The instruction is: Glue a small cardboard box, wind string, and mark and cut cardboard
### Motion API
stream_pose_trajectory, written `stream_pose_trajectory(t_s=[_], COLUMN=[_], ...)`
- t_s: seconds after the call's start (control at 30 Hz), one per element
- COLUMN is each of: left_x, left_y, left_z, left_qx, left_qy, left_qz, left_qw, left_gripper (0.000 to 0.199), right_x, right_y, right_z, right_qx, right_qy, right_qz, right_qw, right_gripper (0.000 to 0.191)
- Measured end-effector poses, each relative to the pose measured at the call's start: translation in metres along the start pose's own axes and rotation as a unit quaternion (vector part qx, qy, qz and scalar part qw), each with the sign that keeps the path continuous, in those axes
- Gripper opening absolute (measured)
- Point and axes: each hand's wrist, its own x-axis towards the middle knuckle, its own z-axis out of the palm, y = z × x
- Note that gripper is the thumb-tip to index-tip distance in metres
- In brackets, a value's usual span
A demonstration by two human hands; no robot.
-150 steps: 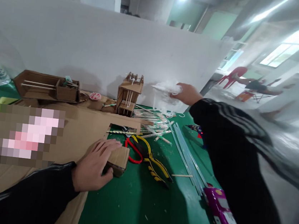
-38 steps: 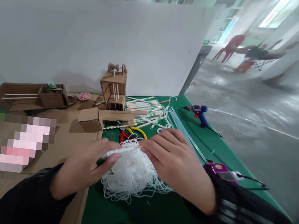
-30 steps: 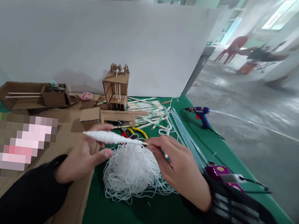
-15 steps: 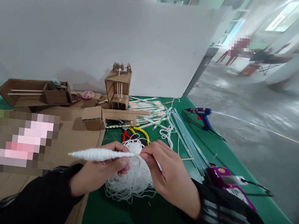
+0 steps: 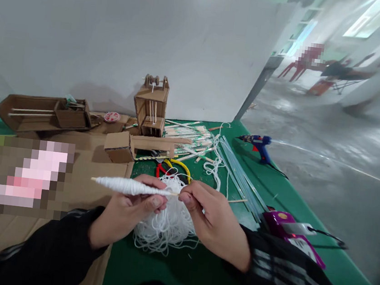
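Note:
A thin wooden stick wound with white string (image 5: 121, 185) lies nearly level between my hands, thick at the left and tapering to the right. My left hand (image 5: 131, 206) is closed around the wound part, thumb in front and fingers behind. With thumb and forefinger, my right hand (image 5: 214, 218) pinches the bare right end of the stick. Below and behind my fingers sits a loose heap of white string (image 5: 166, 231). Pliers with red and yellow handles (image 5: 183, 165) lie just behind the heap, partly covered by it.
Cardboard constructions (image 5: 151, 106) stand along the white partition (image 5: 118, 47). Wooden sticks (image 5: 190, 135) and clear glue sticks (image 5: 241, 176) lie on the green table (image 5: 147, 275). A blue glue gun (image 5: 261, 146) and a purple device (image 5: 289, 234) sit near the right edge. Cardboard sheet (image 5: 84, 167) covers the left side.
The wound stick has shifted slightly up and right in view, its left end raised. Both hands keep their grip. The whole view has moved a little.

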Motion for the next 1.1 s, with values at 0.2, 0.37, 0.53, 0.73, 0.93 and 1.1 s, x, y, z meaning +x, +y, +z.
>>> stream_pose_trajectory(t_s=[0.2,0.37,0.53,0.73,0.93,1.1], left_x=[-0.002,0.007,0.018,0.023,0.02,0.019], left_y=[0.001,0.011,0.009,0.01,0.014,0.011], left_z=[-0.005,-0.021,-0.04,-0.045,-0.041,-0.038], left_qx=[0.02,0.042,-0.143,-0.232,-0.152,-0.131], left_qy=[-0.025,-0.16,-0.219,-0.289,-0.305,-0.29], left_qz=[-0.007,-0.004,-0.14,-0.19,-0.188,-0.188], left_qw=[0.999,0.986,0.955,0.909,0.921,0.929], left_gripper=[0.019,0.02,0.033,0.041,0.038,0.023], right_x=[-0.002,0.0,0.002,0.002,0.0,0.001], right_y=[0.004,0.01,0.009,0.011,0.012,0.011], right_z=[-0.003,-0.008,-0.011,-0.011,-0.011,-0.015], right_qx=[0.042,0.031,0.024,0.004,0.012,0.007], right_qy=[-0.033,-0.014,-0.017,-0.034,-0.028,-0.036], right_qz=[0.031,-0.025,-0.039,-0.059,-0.022,-0.081], right_qw=[0.998,0.999,0.999,0.998,0.999,0.996], right_gripper=[0.005,0.021,0.024,0.034,0.023,0.011])
